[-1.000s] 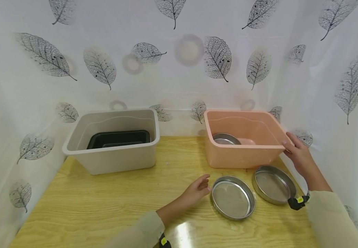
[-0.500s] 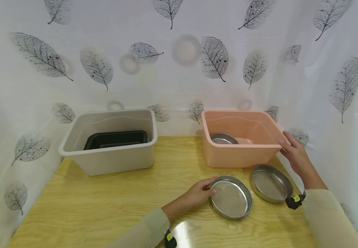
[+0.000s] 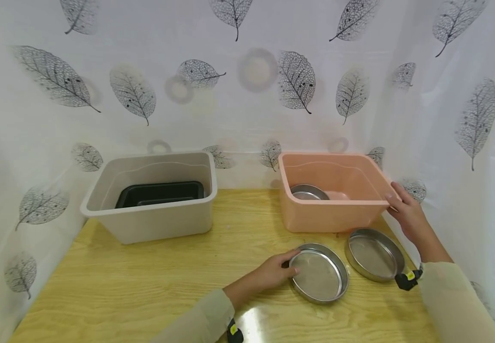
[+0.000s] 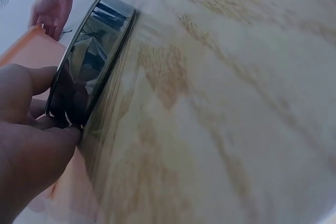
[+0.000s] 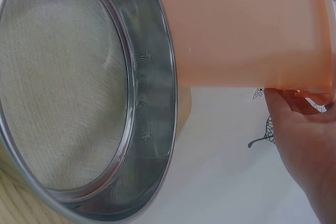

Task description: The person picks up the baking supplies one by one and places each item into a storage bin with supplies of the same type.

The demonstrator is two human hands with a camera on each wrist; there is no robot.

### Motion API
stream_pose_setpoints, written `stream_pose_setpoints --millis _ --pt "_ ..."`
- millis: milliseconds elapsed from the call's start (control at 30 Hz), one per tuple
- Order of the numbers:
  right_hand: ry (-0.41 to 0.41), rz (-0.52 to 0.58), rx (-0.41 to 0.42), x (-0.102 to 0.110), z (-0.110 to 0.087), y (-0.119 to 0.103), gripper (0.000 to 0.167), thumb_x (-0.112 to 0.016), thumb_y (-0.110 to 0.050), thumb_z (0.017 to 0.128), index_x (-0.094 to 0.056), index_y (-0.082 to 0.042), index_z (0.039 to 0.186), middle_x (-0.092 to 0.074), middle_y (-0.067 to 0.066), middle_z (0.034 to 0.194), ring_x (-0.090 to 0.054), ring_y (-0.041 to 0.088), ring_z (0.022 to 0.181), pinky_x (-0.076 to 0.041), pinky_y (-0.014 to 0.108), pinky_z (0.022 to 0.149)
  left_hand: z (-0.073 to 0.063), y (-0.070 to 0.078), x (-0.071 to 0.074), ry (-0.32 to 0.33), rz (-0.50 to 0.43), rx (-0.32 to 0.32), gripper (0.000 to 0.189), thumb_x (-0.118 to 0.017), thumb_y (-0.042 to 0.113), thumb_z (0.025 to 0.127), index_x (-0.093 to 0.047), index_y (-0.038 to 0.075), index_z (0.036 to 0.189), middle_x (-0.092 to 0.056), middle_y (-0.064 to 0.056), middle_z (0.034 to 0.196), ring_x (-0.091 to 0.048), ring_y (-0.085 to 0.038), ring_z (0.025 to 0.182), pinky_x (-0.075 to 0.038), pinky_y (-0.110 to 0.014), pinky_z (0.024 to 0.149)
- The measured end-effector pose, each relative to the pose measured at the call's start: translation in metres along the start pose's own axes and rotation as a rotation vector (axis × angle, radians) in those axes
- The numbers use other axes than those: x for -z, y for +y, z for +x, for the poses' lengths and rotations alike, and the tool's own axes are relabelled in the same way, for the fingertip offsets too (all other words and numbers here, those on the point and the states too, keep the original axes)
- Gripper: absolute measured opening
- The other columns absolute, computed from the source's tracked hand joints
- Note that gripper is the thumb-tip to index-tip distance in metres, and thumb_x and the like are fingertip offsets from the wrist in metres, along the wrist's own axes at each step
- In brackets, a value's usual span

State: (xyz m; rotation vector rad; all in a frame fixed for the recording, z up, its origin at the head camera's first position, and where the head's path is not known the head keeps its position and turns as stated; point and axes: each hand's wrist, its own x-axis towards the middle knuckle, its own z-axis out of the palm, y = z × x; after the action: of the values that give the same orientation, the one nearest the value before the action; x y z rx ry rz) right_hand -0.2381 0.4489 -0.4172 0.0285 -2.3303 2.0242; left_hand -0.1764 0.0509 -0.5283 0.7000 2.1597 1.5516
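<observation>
Head view: A round metal sieve (image 3: 319,275) is pinched at its left rim between the thumb and fingers of the left grip (image 3: 275,272). The sieve lies directly to the right of that grip, apparently flat on the wooden tabletop (image 3: 153,286); being round, it is given no long axis. It is nearer to the left than to the right grip (image 3: 408,212), which is curled about the right front corner of a pink bin (image 3: 333,218). The bin, its long axis set left to right, is stationed beyond the sieve, with a gap between. A second sieve (image 3: 375,257) is placed just beside the first, toward the right forearm; whether their rims touch cannot be told. Inside the bin, a round metal dish (image 3: 309,191) is partly hidden by the front wall. At left, a black tray (image 3: 161,191) is held in a grey bin (image 3: 166,226). The tabletop is backed and flanked by a leaf-print curtain (image 3: 247,128).

Left wrist view: The sieve is seen edge-on, its wall caught between thumb and fingers, with wood grain stretched alongside. The pink bin's corner and the right grip are glimpsed behind.

Right wrist view: The second sieve's fine mesh is shown close up. Beyond it, the pink bin's rim is held, fingers tucked beneath.
</observation>
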Motion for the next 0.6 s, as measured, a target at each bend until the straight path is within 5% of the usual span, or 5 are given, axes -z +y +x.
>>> stream_pose_setpoints --millis 300,600 --pt "0.004 -0.016 0.005 0.000 0.001 0.000 0.073 -0.048 -0.028 0.108 -0.003 -0.016 0.163 0.007 0.015 0.169 -0.010 0.028 0.155 -0.032 0.014 0.109 -0.003 0.004 0.005 -0.037 -0.006 -0.005 0.062 -0.060 0.021 0.103 -0.034 0.017 0.158 -0.028 -0.009 0.165 -0.026 -0.022 0.153 -0.024 -0.040 0.124" --pt "-0.018 0.050 0.016 0.004 0.001 0.002 0.073 -0.048 -0.025 0.108 -0.001 -0.017 0.163 0.008 0.012 0.170 -0.023 0.012 0.151 -0.044 0.004 0.090 -0.005 0.008 0.016 -0.067 -0.024 -0.055 0.061 -0.060 0.016 0.102 -0.035 0.012 0.157 -0.029 -0.012 0.164 -0.029 -0.025 0.151 -0.029 -0.037 0.121"
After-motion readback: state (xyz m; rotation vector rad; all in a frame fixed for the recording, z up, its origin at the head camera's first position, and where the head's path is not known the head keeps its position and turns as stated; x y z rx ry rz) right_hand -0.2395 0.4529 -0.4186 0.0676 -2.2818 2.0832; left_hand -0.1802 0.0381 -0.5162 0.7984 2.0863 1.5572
